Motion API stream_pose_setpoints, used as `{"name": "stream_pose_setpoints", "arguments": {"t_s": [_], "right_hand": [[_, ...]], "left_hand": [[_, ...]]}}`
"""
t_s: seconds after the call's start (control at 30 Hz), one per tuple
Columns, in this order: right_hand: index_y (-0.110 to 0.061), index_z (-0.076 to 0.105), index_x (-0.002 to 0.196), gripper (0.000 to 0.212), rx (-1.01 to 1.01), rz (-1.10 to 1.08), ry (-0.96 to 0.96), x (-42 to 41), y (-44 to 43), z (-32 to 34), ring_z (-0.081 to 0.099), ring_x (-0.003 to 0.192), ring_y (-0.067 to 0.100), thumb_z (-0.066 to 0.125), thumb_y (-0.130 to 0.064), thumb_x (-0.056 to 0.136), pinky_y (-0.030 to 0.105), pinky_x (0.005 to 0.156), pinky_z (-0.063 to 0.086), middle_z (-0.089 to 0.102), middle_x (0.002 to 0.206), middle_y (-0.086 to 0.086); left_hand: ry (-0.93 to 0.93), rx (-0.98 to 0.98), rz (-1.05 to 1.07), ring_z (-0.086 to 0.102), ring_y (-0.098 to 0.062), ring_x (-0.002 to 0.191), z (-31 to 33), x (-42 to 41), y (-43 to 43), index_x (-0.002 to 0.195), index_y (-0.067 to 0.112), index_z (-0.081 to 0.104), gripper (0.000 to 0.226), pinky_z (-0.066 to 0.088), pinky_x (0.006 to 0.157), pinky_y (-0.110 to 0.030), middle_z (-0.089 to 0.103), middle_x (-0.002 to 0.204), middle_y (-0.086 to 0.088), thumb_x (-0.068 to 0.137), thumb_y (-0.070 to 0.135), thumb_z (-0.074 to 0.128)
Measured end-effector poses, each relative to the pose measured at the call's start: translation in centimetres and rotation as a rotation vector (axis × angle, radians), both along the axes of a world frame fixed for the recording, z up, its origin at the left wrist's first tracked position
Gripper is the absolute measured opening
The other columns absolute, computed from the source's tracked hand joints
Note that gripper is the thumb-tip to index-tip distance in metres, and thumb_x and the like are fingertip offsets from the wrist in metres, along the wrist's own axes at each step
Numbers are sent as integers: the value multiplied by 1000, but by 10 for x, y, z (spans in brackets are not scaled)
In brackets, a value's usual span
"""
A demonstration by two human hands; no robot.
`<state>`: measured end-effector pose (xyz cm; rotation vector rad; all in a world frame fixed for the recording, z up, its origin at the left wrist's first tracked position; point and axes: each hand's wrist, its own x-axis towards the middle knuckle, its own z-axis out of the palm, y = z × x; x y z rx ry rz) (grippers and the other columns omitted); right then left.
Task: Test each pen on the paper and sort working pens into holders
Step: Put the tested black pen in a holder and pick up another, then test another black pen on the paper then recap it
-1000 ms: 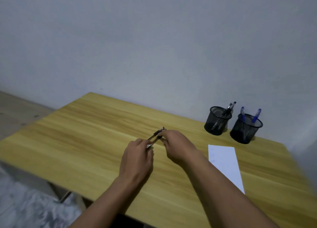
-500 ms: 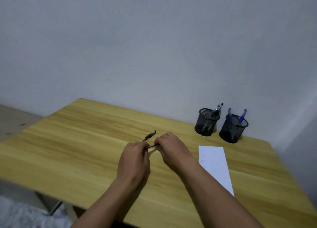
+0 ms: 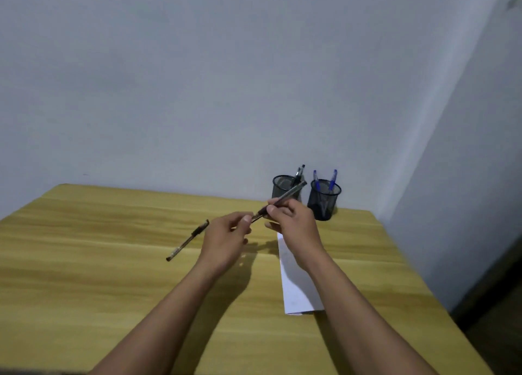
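Note:
My right hand [image 3: 293, 222] grips a black pen [image 3: 288, 196] by its barrel, lifted above the table and slanting up to the right. My left hand [image 3: 226, 233] pinches that pen's lower end at the cap. A second black pen [image 3: 187, 240] lies on the wooden table [image 3: 84, 261] to the left of my left hand. A white sheet of paper [image 3: 296, 290] lies under my right forearm. At the back stand two black mesh holders: the left holder [image 3: 282, 187] has black pens in it, the right holder [image 3: 323, 199] has blue pens.
A pale wall runs behind the table and a second wall closes the right side. The table's right edge drops to a dark floor [image 3: 494, 318].
Both hands have risen and shifted right, bringing one pen up off the table. The other pen now lies alone to the left.

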<state>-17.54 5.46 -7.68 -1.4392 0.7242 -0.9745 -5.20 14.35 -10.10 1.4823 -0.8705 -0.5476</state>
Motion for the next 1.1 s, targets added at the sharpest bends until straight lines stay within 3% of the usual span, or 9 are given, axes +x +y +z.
{"name": "stream_pose_setpoints", "arguments": {"t_s": [0.13,0.3,0.4,0.63,1.1], "right_hand": [[-3,70,100,8,189,-5,-169,-21,0,5,74,87,21,63,-1,97,29,75,62,75,93,15],[-6,72,91,4,228,6,-228,-37,0,7,75,82,19,70,-5,93,27,74,61,75,84,11],[-8,72,91,4,231,8,-251,-45,-1,8,75,81,16,70,-6,93,27,75,62,76,81,7],[-5,74,92,3,232,-8,-262,-49,-5,5,74,78,16,72,-6,92,26,75,62,75,81,9],[-2,76,82,8,218,-43,-192,-40,-18,-1,73,68,19,73,-5,90,25,68,62,74,74,16]], "left_hand": [[234,-99,-54,68,-24,83,17,-10,-11,96,4,74,13,59,68,-25,71,91,-20,94,2,62],[291,-123,-115,67,-23,75,30,-15,-22,90,1,74,11,60,74,-25,71,80,-15,89,-5,65],[286,-130,-144,70,-21,74,32,-18,-26,88,4,75,11,60,77,-27,73,77,-9,87,-4,68],[194,-116,-199,71,-19,78,36,-20,-33,93,5,76,11,58,76,-26,74,91,-19,84,-1,73],[119,-62,-215,70,-14,71,30,-13,-39,86,8,77,11,60,74,-25,75,75,-7,86,-1,72]]}}
